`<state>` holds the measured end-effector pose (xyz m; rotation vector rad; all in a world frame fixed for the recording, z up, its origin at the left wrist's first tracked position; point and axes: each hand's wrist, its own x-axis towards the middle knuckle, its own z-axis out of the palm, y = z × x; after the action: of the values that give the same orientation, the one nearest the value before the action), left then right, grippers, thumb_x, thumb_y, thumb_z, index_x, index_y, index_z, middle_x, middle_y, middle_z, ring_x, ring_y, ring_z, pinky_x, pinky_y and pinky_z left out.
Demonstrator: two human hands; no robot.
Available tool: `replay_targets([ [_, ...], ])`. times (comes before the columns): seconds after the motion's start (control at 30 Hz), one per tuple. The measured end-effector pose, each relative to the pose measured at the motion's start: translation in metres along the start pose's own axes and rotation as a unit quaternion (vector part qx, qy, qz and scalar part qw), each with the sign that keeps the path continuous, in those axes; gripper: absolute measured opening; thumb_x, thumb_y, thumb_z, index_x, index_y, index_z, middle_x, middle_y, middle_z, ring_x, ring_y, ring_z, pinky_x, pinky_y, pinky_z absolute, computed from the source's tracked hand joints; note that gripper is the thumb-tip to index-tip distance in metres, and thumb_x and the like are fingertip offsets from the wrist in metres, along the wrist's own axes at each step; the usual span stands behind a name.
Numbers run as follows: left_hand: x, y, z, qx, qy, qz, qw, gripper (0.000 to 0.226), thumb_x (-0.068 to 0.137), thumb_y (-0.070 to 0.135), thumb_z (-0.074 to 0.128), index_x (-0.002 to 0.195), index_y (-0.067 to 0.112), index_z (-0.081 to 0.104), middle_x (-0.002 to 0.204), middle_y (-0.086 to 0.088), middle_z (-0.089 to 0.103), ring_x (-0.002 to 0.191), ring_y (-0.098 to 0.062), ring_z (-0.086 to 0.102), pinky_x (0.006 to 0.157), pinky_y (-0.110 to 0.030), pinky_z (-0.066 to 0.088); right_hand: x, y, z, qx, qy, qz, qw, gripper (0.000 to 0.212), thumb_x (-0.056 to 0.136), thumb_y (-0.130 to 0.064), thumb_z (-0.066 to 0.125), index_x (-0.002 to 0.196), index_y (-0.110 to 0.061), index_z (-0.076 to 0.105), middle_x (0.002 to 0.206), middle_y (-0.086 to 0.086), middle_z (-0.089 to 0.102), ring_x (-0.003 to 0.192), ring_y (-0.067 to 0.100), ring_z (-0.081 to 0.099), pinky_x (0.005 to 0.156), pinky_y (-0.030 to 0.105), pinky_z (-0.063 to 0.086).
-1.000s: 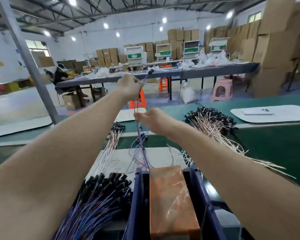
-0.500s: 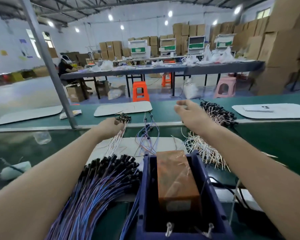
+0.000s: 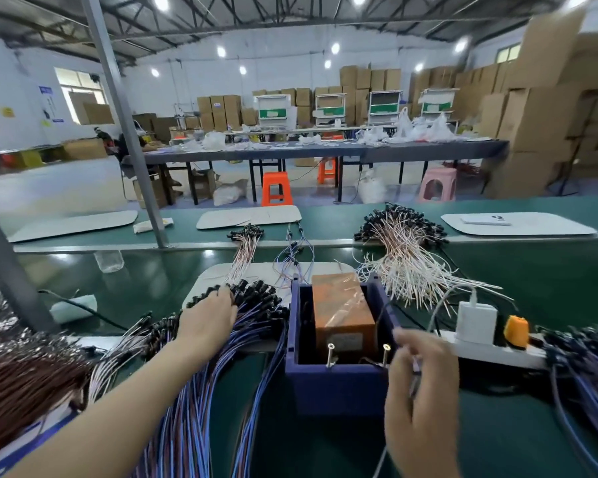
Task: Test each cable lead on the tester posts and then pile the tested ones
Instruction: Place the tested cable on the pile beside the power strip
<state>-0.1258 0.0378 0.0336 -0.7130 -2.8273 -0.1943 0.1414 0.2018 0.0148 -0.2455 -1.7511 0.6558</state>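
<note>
On the green counter point(image 3: 532, 281), my left hand point(image 3: 208, 322) reaches into the fanned pile of blue-violet cable leads with black plugs point(image 3: 256, 326); I cannot tell its grip. My right hand point(image 3: 425, 391) pinches a thin grey lead point(image 3: 414, 381) just beside the right metal post point(image 3: 384, 355) of the dark blue tester box point(image 3: 335, 391).
</note>
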Motion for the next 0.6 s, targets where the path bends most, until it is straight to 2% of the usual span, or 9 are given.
replay_targets([
  [0.07, -0.002, 0.001, 0.003, -0.006, 0.026, -0.023, 0.999, 0.02, 0.107, 0.029, 0.04, 0.113, 0.011, 0.047, 0.111, -0.008, 0.064, 0.094, -0.031, 0.065, 0.065, -0.037, 0.04, -0.036, 0.011, -0.009, -0.013, 0.018, 0.023, 0.999, 0.023, 0.096, -0.024, 0.044, 0.116, -0.028, 0.054, 0.109, -0.012, 0.052, 0.096, 0.016, 0.055, 0.082, 0.039, 0.045],
  [0.17, -0.004, 0.004, 0.005, -0.002, 0.01, -0.055, 0.998, 0.02, 0.107, 0.027, 0.043, 0.114, 0.01, 0.052, 0.117, -0.01, 0.057, 0.099, -0.033, 0.062, 0.067, -0.039, 0.039, -0.059, 0.02, -0.017, -0.025, 0.037, 0.064, 0.997, 0.028, 0.092, -0.026, 0.043, 0.116, -0.04, 0.049, 0.103, -0.014, 0.049, 0.091, 0.007, 0.052, 0.081, 0.038, 0.044],
  [0.23, -0.006, 0.007, 0.007, -0.006, 0.016, -0.074, 0.997, 0.014, 0.105, 0.017, 0.046, 0.113, 0.011, 0.056, 0.117, -0.011, 0.053, 0.094, -0.033, 0.061, 0.067, -0.04, 0.04, -0.06, 0.023, -0.018, -0.028, 0.028, 0.084, 0.996, 0.028, 0.092, -0.028, 0.041, 0.116, -0.042, 0.047, 0.102, -0.017, 0.047, 0.092, 0.005, 0.051, 0.083, 0.035, 0.043],
  [0.3, -0.006, 0.009, 0.007, -0.016, 0.019, -0.091, 0.996, 0.016, 0.104, 0.011, 0.046, 0.113, 0.011, 0.059, 0.116, -0.011, 0.051, 0.088, -0.032, 0.056, 0.068, -0.04, 0.039, -0.059, 0.023, -0.018, -0.033, 0.011, 0.09, 0.995, 0.027, 0.092, -0.029, 0.041, 0.116, -0.041, 0.047, 0.102, -0.018, 0.045, 0.09, 0.008, 0.05, 0.084, 0.034, 0.043],
  [0.4, -0.005, 0.009, 0.004, -0.023, 0.006, -0.098, 0.995, 0.019, 0.105, 0.012, 0.044, 0.116, 0.01, 0.06, 0.119, -0.013, 0.049, 0.092, -0.033, 0.056, 0.07, -0.041, 0.039, -0.062, 0.022, -0.017, -0.038, 0.001, 0.096, 0.995, 0.026, 0.092, -0.027, 0.043, 0.116, -0.032, 0.05, 0.103, -0.016, 0.046, 0.09, 0.009, 0.05, 0.084, 0.036, 0.043],
  [0.5, -0.005, 0.008, 0.005, 0.006, 0.008, -0.061, 0.998, 0.022, 0.102, 0.007, 0.048, 0.121, 0.012, 0.058, 0.122, -0.013, 0.048, 0.092, -0.031, 0.054, 0.067, -0.04, 0.041, -0.062, 0.022, -0.016, -0.04, -0.005, 0.1, 0.994, 0.03, 0.091, -0.013, 0.049, 0.116, -0.029, 0.051, 0.103, -0.015, 0.045, 0.089, 0.009, 0.05, 0.083, 0.032, 0.043],
  [0.6, -0.006, 0.01, 0.009, 0.021, 0.035, -0.039, 0.998, 0.023, 0.1, 0.005, 0.051, 0.12, 0.011, 0.06, 0.127, -0.012, 0.05, 0.101, -0.031, 0.059, 0.067, -0.039, 0.043, -0.061, 0.023, -0.016, -0.046, -0.029, 0.103, 0.993, 0.028, 0.097, -0.005, 0.048, 0.115, -0.027, 0.051, 0.104, -0.016, 0.044, 0.091, 0.011, 0.052, 0.082, 0.033, 0.046],
])
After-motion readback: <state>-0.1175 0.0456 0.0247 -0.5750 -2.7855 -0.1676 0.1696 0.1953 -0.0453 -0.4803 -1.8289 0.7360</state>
